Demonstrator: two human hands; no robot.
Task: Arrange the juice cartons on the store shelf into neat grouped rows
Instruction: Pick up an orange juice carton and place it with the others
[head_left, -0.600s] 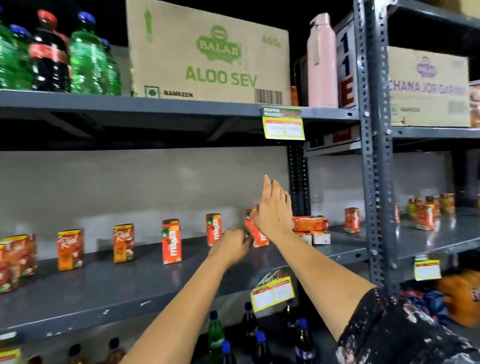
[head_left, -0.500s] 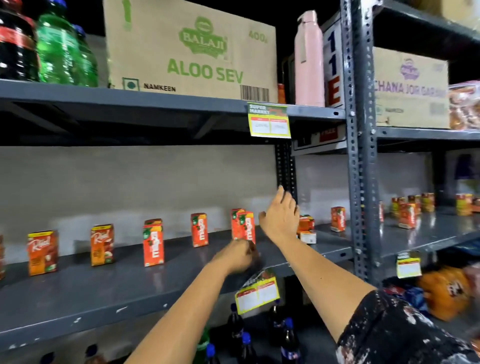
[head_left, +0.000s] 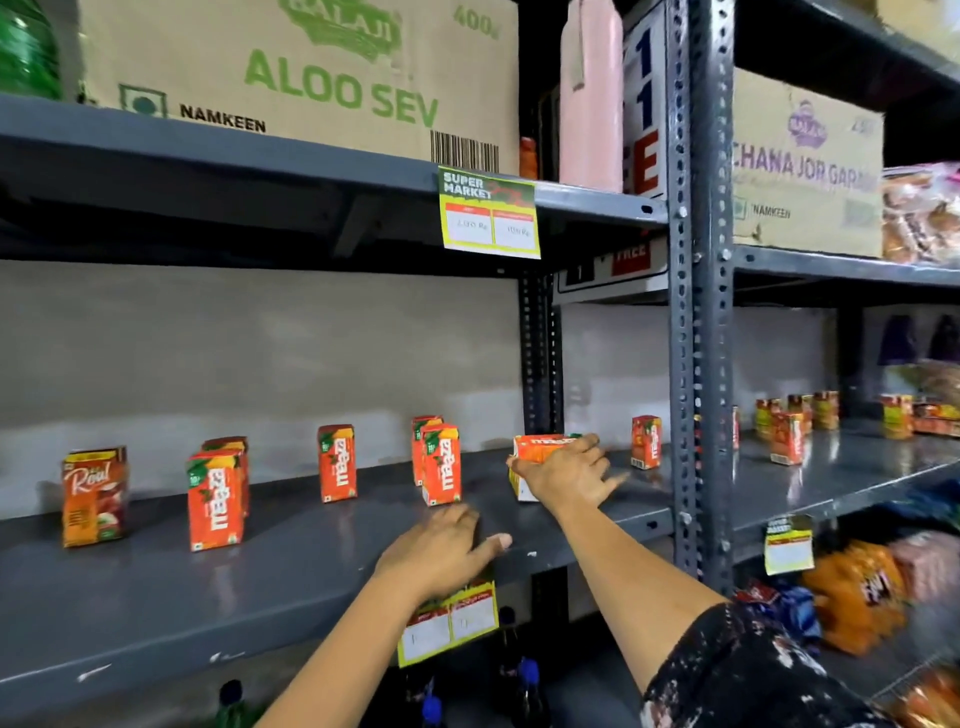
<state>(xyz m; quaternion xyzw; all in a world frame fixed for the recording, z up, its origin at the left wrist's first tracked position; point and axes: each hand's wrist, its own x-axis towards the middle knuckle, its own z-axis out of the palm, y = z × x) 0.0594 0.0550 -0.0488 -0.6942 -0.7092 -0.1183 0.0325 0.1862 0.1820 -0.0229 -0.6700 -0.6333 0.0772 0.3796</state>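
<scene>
Right hand (head_left: 563, 475) now down gripping orange Maaza carton (head_left: 537, 451) lying sideways, left hand (head_left: 441, 551) spread flat on shelf (head_left: 156, 597)

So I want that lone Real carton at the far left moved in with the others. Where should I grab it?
Pinch the Real carton across its two narrow sides, near the top, coming from the front. It stands upright and alone, both sides clear, with the nearest Maaza carton well apart.

Orange Maaza cartons (head_left: 440, 464) on a grey shelf (head_left: 156, 597), yellow price tag (head_left: 488, 218)
</scene>
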